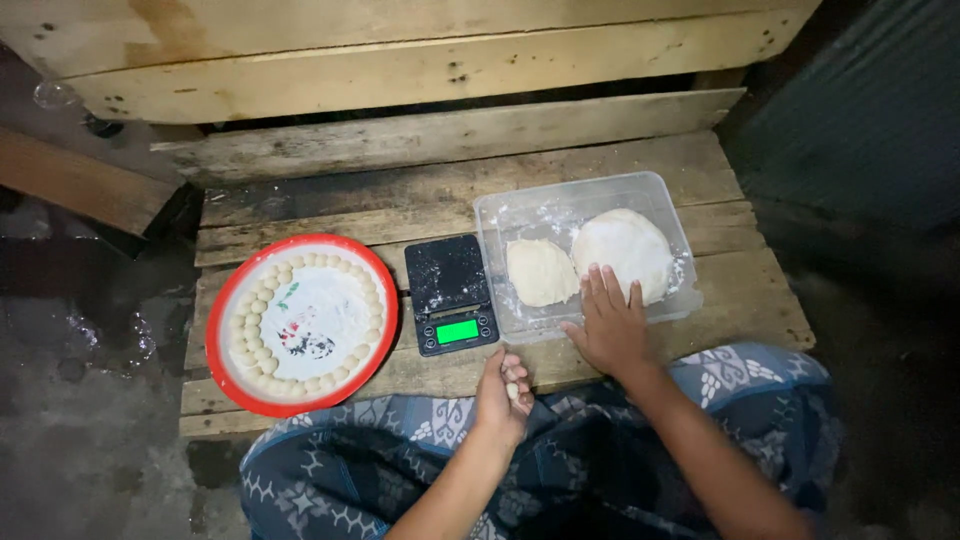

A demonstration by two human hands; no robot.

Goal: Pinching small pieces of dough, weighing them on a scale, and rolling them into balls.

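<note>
A clear plastic tub (590,215) sits on the slatted wooden table (740,300), dusted inside with flour. It holds two lumps of pale dough: a smaller lump (541,271) on its left side and a larger lump (622,250) on its right, the two touching. The right hand (608,325) lies flat and spread across the tub's near rim, its fingertips on the larger lump, its grip wide and holding nothing. The left hand (502,385) hovers over the table's near edge, its grip narrow around a small dough ball (512,391).

Just left of the tub stands a black digital scale (450,293) with a lit green display and a floured top. Farther left, a red-rimmed round tray (301,323) carries many small dough balls (262,352) ranged in rows around its rim, its middle bare.
</note>
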